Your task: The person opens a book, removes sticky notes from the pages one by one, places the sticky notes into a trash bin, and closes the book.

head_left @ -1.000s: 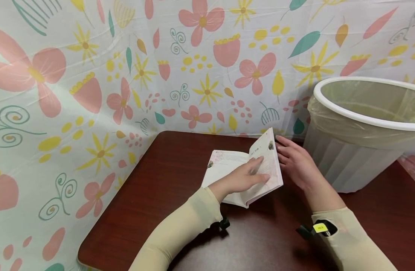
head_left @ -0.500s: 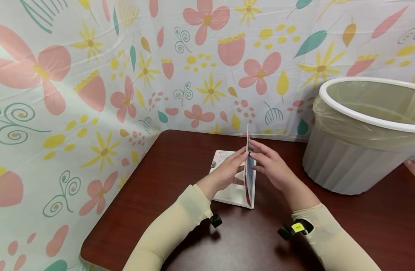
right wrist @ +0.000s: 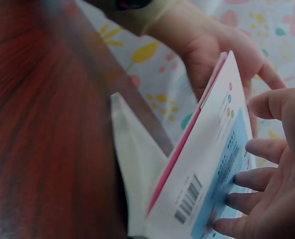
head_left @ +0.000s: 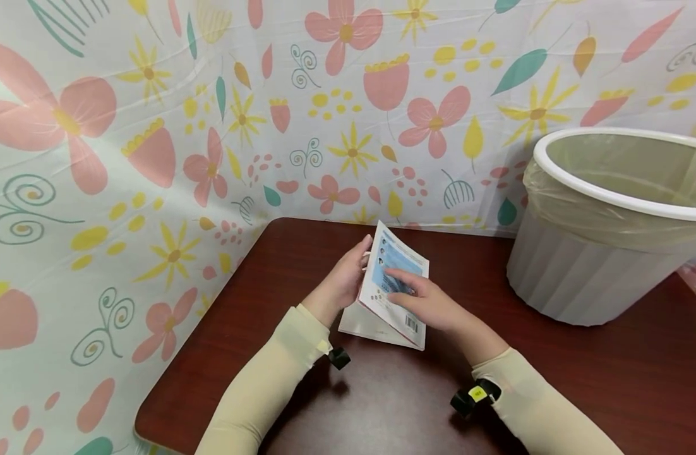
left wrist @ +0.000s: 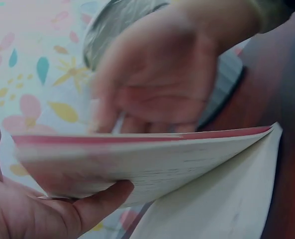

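Note:
A thin paperback book (head_left: 402, 278) stands half closed on the table, one part flat and the other tilted up to the left. Its white and blue back cover (right wrist: 222, 164), with a barcode, faces my right hand. On the inner side, my left hand (head_left: 343, 278) supports the raised part near its outer edge; in the left wrist view its thumb (left wrist: 107, 199) lies straight along the page. My right hand (head_left: 430, 303) touches the back cover with extended fingers, spread apart in the right wrist view. The raised part hides some left fingers in the head view.
A grey bin (head_left: 575, 272) with a white rim and plastic liner stands at the right of the dark red table (head_left: 257, 297). Behind hangs a flower-printed curtain (head_left: 348, 126), close to the table's back and left edges.
The book's right half has swung up past upright and leftward over the left half, showing its back cover. Both hands moved left with it; the left one is now behind the raised part.

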Tool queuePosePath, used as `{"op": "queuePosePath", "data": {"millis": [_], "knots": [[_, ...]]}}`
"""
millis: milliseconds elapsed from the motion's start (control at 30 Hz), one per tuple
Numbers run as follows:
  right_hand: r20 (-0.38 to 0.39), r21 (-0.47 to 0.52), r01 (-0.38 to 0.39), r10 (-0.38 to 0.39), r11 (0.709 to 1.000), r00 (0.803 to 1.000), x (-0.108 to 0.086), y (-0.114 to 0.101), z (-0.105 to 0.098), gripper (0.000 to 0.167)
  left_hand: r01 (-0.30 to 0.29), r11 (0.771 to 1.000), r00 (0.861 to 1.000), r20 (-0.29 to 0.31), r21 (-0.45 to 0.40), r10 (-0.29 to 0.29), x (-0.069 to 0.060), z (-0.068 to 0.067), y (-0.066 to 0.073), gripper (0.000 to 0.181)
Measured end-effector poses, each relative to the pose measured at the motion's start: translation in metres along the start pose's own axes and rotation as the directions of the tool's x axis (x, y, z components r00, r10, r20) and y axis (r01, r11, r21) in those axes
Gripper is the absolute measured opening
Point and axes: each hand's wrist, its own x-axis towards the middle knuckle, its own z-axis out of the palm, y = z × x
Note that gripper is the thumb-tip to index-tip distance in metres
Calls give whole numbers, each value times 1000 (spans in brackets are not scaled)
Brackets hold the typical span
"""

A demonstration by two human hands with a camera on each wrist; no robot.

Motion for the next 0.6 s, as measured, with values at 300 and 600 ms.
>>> {"op": "queuePosePath", "data": {"millis": [300,600], "knots": [[106,-168,48,-30,985,994,-4,8,12,60,-9,999,989,-148,-51,2,2,-30,1,75],[220,-308,38,32,950,975,-7,18,15,56,76,976,988,-148,205,-45,5,-39,-10,67]]}}
